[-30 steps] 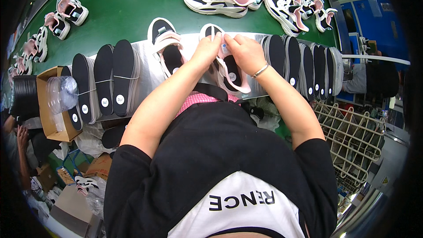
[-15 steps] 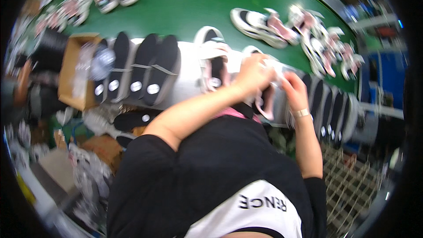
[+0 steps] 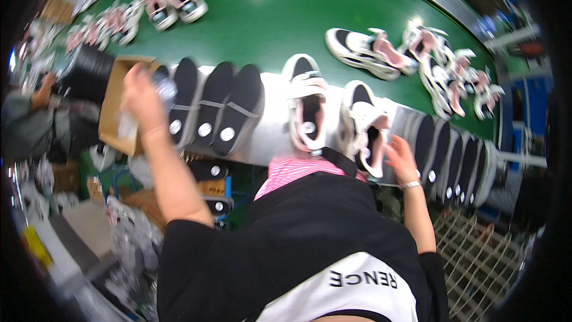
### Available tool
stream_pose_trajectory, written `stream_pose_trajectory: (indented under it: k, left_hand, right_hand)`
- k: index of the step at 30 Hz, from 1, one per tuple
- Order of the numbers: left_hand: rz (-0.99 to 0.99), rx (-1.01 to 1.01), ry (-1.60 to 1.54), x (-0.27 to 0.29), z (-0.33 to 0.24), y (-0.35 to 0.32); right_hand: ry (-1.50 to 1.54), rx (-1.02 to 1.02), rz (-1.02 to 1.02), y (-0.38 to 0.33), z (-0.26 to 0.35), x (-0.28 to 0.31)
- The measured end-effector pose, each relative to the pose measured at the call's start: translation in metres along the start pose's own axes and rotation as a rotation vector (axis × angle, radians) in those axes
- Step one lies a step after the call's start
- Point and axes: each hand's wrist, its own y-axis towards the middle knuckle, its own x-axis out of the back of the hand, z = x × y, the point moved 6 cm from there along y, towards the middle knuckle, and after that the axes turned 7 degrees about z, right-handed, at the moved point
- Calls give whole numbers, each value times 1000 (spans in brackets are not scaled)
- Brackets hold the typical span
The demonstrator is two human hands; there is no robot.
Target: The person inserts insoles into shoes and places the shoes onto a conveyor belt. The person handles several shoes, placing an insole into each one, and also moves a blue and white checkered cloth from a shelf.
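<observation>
My left hand (image 3: 143, 98) is stretched out over the open cardboard box (image 3: 111, 107). Motion smears its fingers, so whether it grips anything does not show. Clear plastic (image 3: 126, 124) and a clear round plastic piece (image 3: 165, 90) lie by it. My right hand (image 3: 400, 160) is beside the white, black and pink sneaker (image 3: 360, 116), fingers apart and holding nothing. I cannot tell if it touches the shoe. A matching sneaker (image 3: 304, 107) stands to its left. Both have toes pointing away from me, on a metal ledge (image 3: 269, 125).
Bundled black insoles (image 3: 235, 110) lie left of the sneakers, more insoles (image 3: 456, 161) at the right. Finished-looking sneakers (image 3: 372, 53) stand on the green belt (image 3: 256, 18). A wire rack (image 3: 476, 256) is at lower right. At far left another person's hand (image 3: 44, 86) shows.
My left hand has left the right sneaker and swung left to the cardboard box. My right hand has dropped lower beside that shoe, and the view has shifted slightly.
</observation>
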Motion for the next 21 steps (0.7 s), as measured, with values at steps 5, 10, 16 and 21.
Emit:
stream_pose_trajectory:
  k: [5, 10, 16, 21]
  left_hand:
    - [88, -164, -127, -28, -51, -40]
    - [927, -533, 29, -131, -169, -177]
    - [1051, -444, -28, -191, -169, -170]
    - [797, -401, -54, -214, -167, -81]
  right_hand:
    - [-96, 50, 165, 22, 24, -52]
    - [-330, 430, 287, 35, 75, -88]
    - [-719, 597, -158, 67, 116, -23]
    - [-1128, 356, -527, 139, 121, 32]
